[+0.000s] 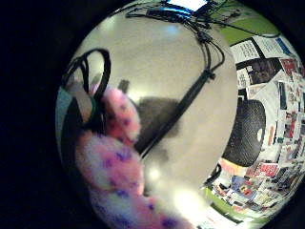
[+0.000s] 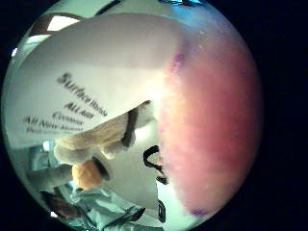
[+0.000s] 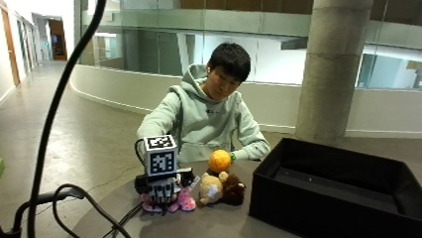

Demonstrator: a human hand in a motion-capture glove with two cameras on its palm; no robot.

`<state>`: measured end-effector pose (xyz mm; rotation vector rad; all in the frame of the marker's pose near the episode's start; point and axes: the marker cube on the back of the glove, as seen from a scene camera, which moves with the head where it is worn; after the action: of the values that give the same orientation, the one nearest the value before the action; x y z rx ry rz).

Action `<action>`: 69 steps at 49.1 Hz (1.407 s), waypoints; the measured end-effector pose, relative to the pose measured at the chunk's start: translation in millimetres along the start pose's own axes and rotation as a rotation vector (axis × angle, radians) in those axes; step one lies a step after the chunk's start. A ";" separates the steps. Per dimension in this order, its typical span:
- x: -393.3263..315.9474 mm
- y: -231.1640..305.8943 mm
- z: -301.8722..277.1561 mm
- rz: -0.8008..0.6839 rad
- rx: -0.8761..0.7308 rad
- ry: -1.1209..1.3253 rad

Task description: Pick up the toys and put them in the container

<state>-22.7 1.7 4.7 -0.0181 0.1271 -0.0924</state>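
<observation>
Toys sit in a little bunch on the round grey table (image 3: 217, 220). One is a fluffy pink plush toy with purple spots (image 3: 177, 202), and it lies right under the gloved right hand (image 3: 161, 187). The fingers point down over this pink toy and touch it, and the palm views show its fur very close to the palm. A white cloth tag with black print (image 2: 77, 103) hangs from it. From these pictures I cannot tell for sure if the fingers have curled round the toy yet. Just beside it stand a tan and brown plush animal (image 3: 221, 189) and a round orange ball-shaped toy (image 3: 219, 160) on top of that one. The big black box with soft sides (image 3: 330, 186) waits open on the table, near the toys, on the side away from the hand. It looks like the very first step: the hand is taking the pink toy, and no toy shows in the box. Next, I think, the hand must close round the pink toy, lift it up over the box wall, and let go inside. It should take care not to knock the orange toy off.
</observation>
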 end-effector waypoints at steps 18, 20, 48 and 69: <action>-43.8 71.1 -52.4 -0.033 -0.399 -0.002; -57.2 83.4 -71.7 -0.053 -0.376 0.015; -309.3 -1.2 -236.2 -0.443 0.287 0.027; -340.2 -14.4 -249.3 -0.437 0.361 -0.099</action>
<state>-391.7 16.0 -199.4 0.3111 0.0040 -0.5486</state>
